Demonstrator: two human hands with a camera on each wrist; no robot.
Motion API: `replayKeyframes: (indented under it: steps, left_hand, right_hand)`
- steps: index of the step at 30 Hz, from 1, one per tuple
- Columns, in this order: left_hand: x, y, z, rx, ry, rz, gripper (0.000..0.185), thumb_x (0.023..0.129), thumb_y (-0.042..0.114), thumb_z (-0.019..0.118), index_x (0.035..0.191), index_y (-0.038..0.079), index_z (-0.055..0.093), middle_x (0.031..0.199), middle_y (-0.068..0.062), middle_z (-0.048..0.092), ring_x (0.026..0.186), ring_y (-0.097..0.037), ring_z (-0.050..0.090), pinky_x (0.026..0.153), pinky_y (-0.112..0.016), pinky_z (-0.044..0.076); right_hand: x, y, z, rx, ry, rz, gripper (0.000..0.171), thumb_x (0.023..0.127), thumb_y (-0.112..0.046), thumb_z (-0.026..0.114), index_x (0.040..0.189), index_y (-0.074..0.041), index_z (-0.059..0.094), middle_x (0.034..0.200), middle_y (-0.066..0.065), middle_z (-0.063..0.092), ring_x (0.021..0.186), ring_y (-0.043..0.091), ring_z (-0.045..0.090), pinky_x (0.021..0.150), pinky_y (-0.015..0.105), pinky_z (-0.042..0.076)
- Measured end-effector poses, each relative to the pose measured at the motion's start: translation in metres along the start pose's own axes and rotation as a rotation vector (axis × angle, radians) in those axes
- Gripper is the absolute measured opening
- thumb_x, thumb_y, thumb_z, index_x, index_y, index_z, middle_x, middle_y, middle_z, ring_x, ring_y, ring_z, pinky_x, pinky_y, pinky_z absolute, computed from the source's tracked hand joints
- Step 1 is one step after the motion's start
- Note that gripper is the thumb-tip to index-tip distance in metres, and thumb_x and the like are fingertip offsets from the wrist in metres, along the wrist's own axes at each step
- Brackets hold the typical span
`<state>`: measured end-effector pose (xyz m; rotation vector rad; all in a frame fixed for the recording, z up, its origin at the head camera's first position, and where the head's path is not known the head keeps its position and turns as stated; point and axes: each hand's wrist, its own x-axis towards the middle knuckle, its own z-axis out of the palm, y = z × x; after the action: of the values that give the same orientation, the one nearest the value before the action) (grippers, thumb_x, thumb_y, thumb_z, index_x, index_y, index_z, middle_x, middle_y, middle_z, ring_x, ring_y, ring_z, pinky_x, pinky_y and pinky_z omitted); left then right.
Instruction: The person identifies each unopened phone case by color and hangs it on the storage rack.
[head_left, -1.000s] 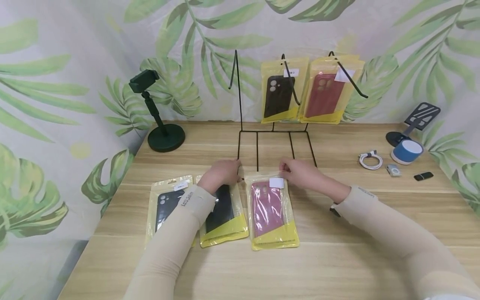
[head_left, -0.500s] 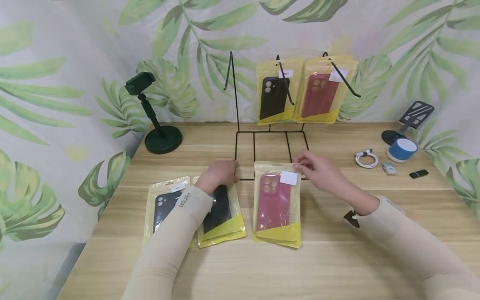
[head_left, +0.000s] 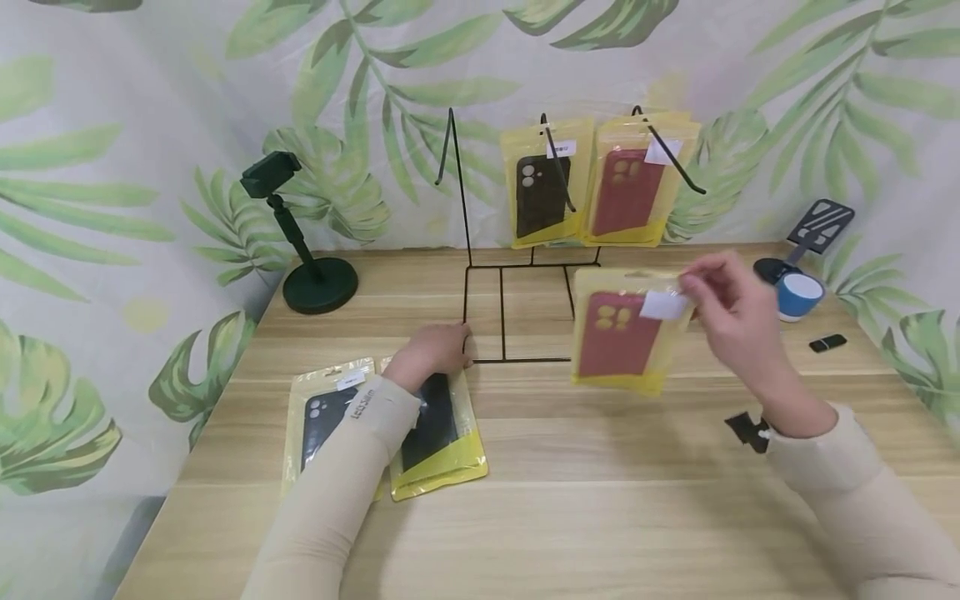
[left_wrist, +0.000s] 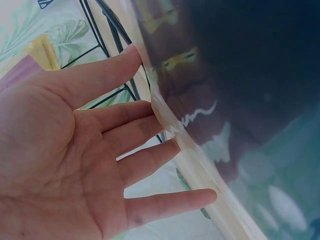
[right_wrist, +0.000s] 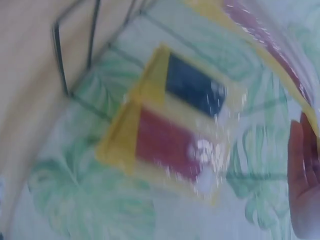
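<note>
My right hand [head_left: 735, 321] pinches the top right corner of a clear-and-yellow packet with a red phone case [head_left: 618, 333], held up above the table. The same packet [right_wrist: 272, 55] runs along the top right of the right wrist view. My left hand [head_left: 432, 354] stays low at the front left corner of the black wire rack [head_left: 504, 317], by the top of a packet with a dark phone case [head_left: 438, 425]. In the left wrist view its fingers [left_wrist: 145, 160] are straight and spread, tips at the packet's edge. Another dark case packet [head_left: 322, 421] lies partly under the left sleeve.
From the rack's prongs hang a black phone case packet [head_left: 543, 196] and red phone case packets [head_left: 626, 187]; the left prong [head_left: 442, 158] is bare. A green phone stand [head_left: 318, 283] stands back left. A grey phone stand [head_left: 821, 227], blue-and-white cylinder [head_left: 799, 296] and small black stick [head_left: 828, 342] are at right.
My right hand has lifted the red phone case packet off the table and carried it up and to the right. The left hand has stayed by the rack corner. The head view has shifted slightly.
</note>
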<state>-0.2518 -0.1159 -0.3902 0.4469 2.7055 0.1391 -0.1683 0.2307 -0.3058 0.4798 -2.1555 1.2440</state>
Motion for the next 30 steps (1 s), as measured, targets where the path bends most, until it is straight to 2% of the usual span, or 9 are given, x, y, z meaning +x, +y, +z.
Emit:
replayKeyframes:
  steps: [3,5,7,12,18,21,23,26,30]
  left_hand:
    - [-0.001,-0.001,-0.001,-0.001,-0.001,-0.002,0.059,0.097,0.027,0.063,0.148,0.003,0.043,0.147,-0.019,0.051,0.129,-0.034,0.055,0.108,-0.047,0.044]
    - [-0.001,-0.001,-0.001,-0.004,0.000,-0.003,0.059,0.097,0.027,0.064,0.147,0.003,0.044,0.147,-0.019,0.052,0.128,-0.034,0.056,0.107,-0.047,0.045]
    - [-0.001,-0.001,-0.001,-0.003,-0.001,-0.003,0.059,0.097,0.027,0.064,0.147,0.003,0.045,0.147,-0.019,0.052,0.127,-0.034,0.056,0.107,-0.047,0.045]
    - [0.001,-0.001,0.001,-0.003,-0.005,-0.009,0.059,0.097,0.027,0.064,0.147,0.004,0.044,0.148,-0.019,0.051,0.129,-0.033,0.055,0.108,-0.047,0.044]
    - [0.002,0.000,0.001,0.005,-0.005,-0.002,0.061,0.097,0.028,0.064,0.148,0.004,0.043,0.148,-0.019,0.050,0.129,-0.033,0.055,0.109,-0.047,0.043]
    - [0.002,0.000,0.000,0.007,-0.003,-0.001,0.061,0.097,0.028,0.064,0.149,0.004,0.042,0.148,-0.019,0.050,0.131,-0.034,0.053,0.110,-0.047,0.042]
    - [0.002,-0.001,0.000,0.005,-0.003,-0.001,0.061,0.097,0.028,0.064,0.149,0.004,0.042,0.148,-0.019,0.050,0.132,-0.035,0.053,0.110,-0.048,0.042]
    - [0.002,-0.001,0.000,-0.002,-0.001,0.001,0.061,0.097,0.028,0.064,0.148,0.003,0.042,0.148,-0.019,0.050,0.132,-0.035,0.053,0.110,-0.048,0.042]
    - [0.001,-0.001,0.001,-0.013,0.000,0.002,0.061,0.097,0.027,0.064,0.149,0.003,0.042,0.148,-0.019,0.050,0.133,-0.035,0.052,0.111,-0.048,0.041]
  right_hand:
    - [0.018,0.002,-0.011,0.011,0.147,-0.030,0.005,0.093,0.006,0.059,0.096,0.009,0.061,0.081,-0.021,0.059,0.058,0.000,0.045,0.053,0.012,0.037]
    - [0.030,0.003,-0.017,0.041,0.217,-0.012,0.004,0.094,0.004,0.058,0.096,0.007,0.061,0.081,-0.017,0.059,0.060,0.001,0.044,0.055,0.012,0.036]
    - [0.039,0.004,-0.021,0.046,0.262,0.008,0.009,0.095,0.002,0.057,0.094,-0.004,0.063,0.082,-0.016,0.059,0.063,0.002,0.045,0.057,0.013,0.036]
    - [0.054,0.006,-0.027,0.022,0.315,0.081,0.020,0.096,-0.002,0.057,0.093,-0.022,0.060,0.084,-0.015,0.059,0.069,0.001,0.048,0.063,0.014,0.038]
    - [0.065,0.018,-0.028,-0.010,0.311,0.107,0.018,0.097,-0.007,0.059,0.093,-0.025,0.059,0.082,-0.017,0.059,0.070,0.000,0.052,0.065,0.015,0.040]
    - [0.071,0.026,-0.024,-0.048,0.282,0.098,0.009,0.097,-0.009,0.059,0.096,-0.018,0.062,0.081,-0.020,0.059,0.070,-0.001,0.052,0.064,0.015,0.041]
    - [0.076,0.031,-0.021,-0.071,0.269,0.086,0.006,0.098,-0.010,0.058,0.100,-0.010,0.064,0.082,-0.021,0.059,0.070,-0.002,0.052,0.064,0.015,0.040]
    - [0.083,0.037,-0.017,-0.090,0.262,0.082,0.017,0.099,-0.012,0.057,0.106,0.002,0.062,0.084,-0.022,0.058,0.071,-0.003,0.052,0.065,0.015,0.040]
    - [0.094,0.041,-0.012,-0.106,0.257,0.097,0.020,0.099,-0.014,0.057,0.108,0.003,0.062,0.084,-0.024,0.057,0.071,-0.004,0.052,0.067,0.016,0.040]
